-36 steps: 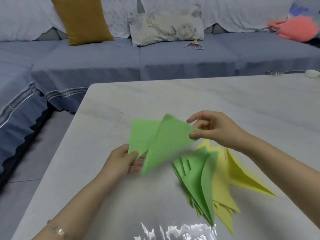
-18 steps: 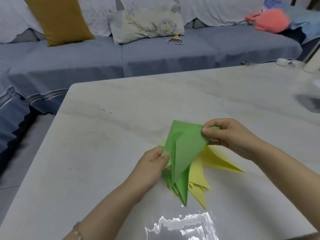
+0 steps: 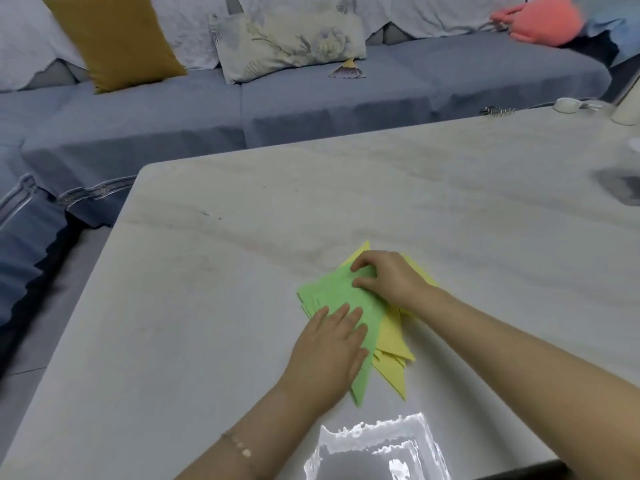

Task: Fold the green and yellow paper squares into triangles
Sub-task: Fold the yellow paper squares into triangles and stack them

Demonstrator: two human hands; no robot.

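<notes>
A stack of folded green paper triangles lies flat on the pale marble table, on top of several yellow folded triangles that stick out to the right and at the far tip. My left hand rests flat on the near part of the green stack, fingers straight. My right hand presses on the far right part of the stack with bent fingers, fingertips on the green paper. Part of both piles is hidden under my hands.
A grey-blue sofa with a mustard cushion, a floral cushion and a pink plush runs behind the table. Small objects sit at the table's far right corner. A bright light glare is near the front edge.
The green triangle held up in both hands has come down onto the pile. Both hands now press on it, and the stack lies flat.
</notes>
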